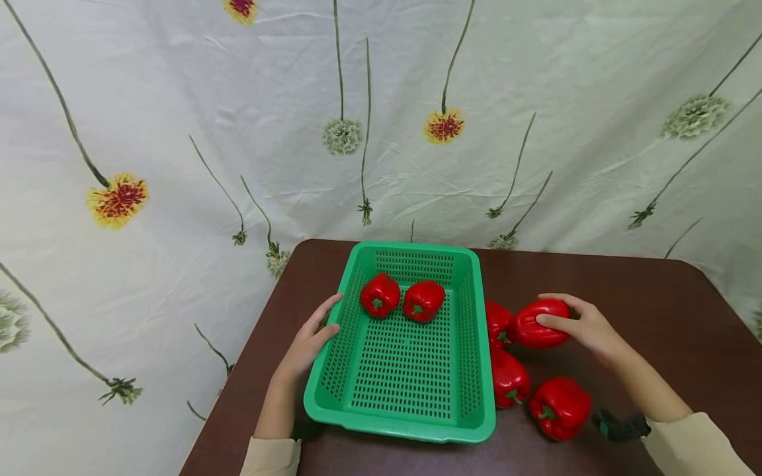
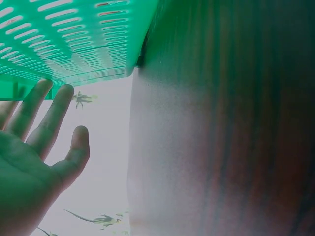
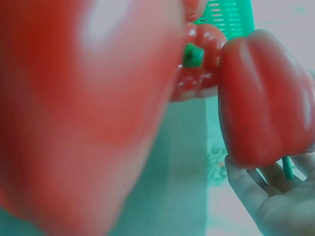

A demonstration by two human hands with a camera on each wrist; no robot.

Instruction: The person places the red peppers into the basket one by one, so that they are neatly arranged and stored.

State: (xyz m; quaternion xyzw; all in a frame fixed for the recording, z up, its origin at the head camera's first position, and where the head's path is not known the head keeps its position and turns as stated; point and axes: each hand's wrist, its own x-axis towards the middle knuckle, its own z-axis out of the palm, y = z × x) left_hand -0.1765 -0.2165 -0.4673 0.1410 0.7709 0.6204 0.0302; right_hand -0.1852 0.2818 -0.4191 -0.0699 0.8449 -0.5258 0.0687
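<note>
So the biggest thing here is a white fabric backdrop printed with long-stemmed flowers (image 1: 286,86), hanging behind the basket. Under the basket there's a dark brown table with rounded corners (image 1: 655,297). The basket itself is a green rectangular plastic basket with slotted walls (image 1: 402,377), and everything else is kinda arranged around it. The left hand (image 1: 309,340) is at the basket's left wall, fingers spread and mostly straight, fingertips against the rim, not wrapped round anything. Off the basket's right side, the right hand (image 1: 580,322) has its thumb and fingers curled around a shiny red bell pepper (image 1: 540,324); can't really tell if it's off the table. Two more glossy red peppers sit inside the basket toward its far end, the left one (image 1: 381,295) just beside the right one (image 1: 424,301). Outside, right by the basket's right wall, there's a partly hidden red pepper (image 1: 497,320) and a nearer red pepper (image 1: 509,378), plus a loose red pepper (image 1: 561,408) off its near right corner. Smallest bit: the held one's thin green stem (image 3: 287,167), on the side away from the basket.
</note>
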